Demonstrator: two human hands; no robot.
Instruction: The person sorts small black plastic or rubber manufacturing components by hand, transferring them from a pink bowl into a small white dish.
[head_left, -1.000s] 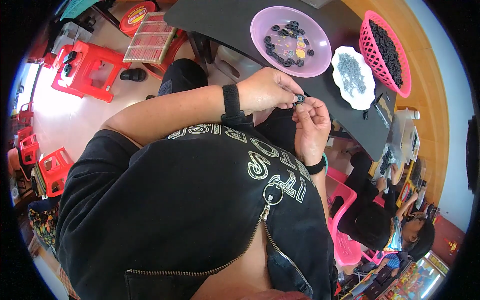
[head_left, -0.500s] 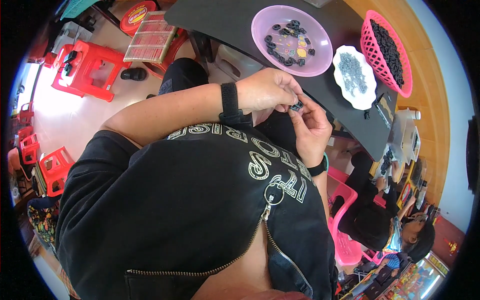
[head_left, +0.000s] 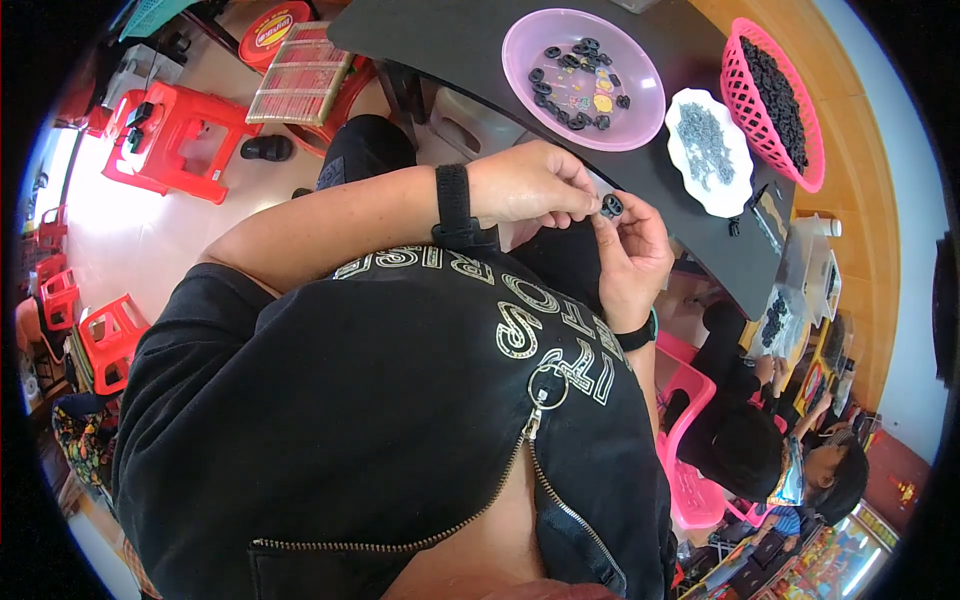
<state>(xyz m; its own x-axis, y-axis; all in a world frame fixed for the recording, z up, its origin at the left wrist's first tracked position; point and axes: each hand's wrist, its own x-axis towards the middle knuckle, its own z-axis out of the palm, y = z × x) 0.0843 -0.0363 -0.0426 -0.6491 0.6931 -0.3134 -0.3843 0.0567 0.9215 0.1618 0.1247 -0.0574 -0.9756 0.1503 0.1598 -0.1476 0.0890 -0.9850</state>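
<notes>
A small black oval plastic piece with two holes [head_left: 611, 206] sits between the thumb and fingertips of my right hand [head_left: 634, 240], just off the near edge of the table. My left hand [head_left: 540, 187] comes in from the left with its thumb and fingers pinched together. Its fingertips meet the left side of the black piece; whatever they pinch is hidden. Beyond my hands, a pink-purple plastic bowl [head_left: 640, 112] holds several similar black pieces [head_left: 568, 62]. To its right, a white scallop-edged dish [head_left: 732, 198] carries a heap of small grey metal bits [head_left: 706, 145].
The dark table [head_left: 460, 40] spans the far side. At its right stands a pink lattice basket [head_left: 735, 80] full of black pieces. Red stools [head_left: 180, 140] are on the left floor. A person in black [head_left: 735, 440] sits at the right near a pink chair [head_left: 690, 490].
Both hands have shifted slightly right. The black piece has turned, so its two-holed face now shows more fully, and the left fingers have drawn back to its edge.
</notes>
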